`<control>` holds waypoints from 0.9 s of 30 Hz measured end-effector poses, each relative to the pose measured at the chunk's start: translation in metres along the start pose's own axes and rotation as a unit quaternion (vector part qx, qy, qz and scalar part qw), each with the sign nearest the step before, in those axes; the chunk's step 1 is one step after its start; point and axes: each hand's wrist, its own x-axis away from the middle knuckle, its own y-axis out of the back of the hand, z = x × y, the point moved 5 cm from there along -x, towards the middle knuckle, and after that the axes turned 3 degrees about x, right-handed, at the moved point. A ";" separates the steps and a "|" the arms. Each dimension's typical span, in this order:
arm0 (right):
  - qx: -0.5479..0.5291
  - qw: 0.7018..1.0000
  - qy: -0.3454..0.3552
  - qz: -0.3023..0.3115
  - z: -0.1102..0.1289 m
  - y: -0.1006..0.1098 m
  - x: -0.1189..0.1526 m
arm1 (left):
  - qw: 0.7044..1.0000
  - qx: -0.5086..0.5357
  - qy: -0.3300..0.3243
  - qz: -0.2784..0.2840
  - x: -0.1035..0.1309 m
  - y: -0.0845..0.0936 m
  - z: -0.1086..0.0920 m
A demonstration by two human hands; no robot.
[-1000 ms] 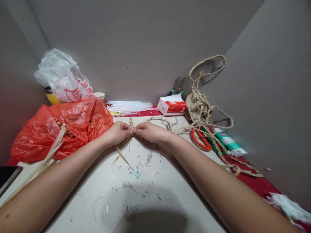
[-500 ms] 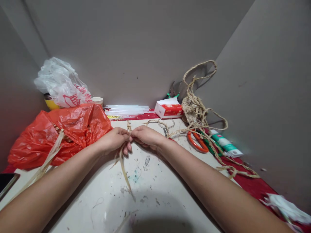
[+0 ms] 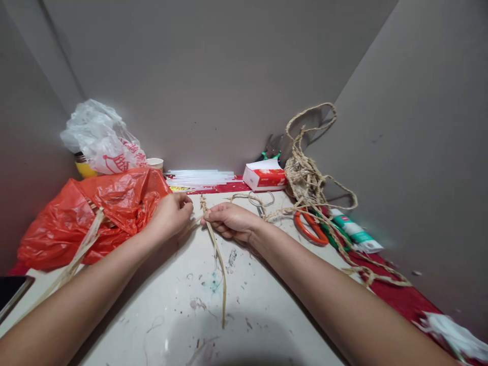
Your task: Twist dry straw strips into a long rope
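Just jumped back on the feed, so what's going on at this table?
The right hand pinches a short braid, with a loose strand trailing over the white tabletop. The left hand is close by, fingers curled; whether it grips anything is unclear. A red plastic bag sits to the left, tangled braided rope to the right.
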 end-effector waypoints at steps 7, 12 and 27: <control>0.024 0.999 -0.006 0.024 0.000 0.000 -0.001 | 0.981 0.107 0.079 0.138 0.005 -0.034 0.016; 0.095 0.995 0.011 0.037 0.002 0.003 0.000 | 0.990 0.058 0.015 0.125 0.001 -0.028 0.017; 0.323 0.940 0.062 -0.090 0.003 0.017 0.001 | 0.987 0.122 0.079 0.063 0.003 -0.025 0.023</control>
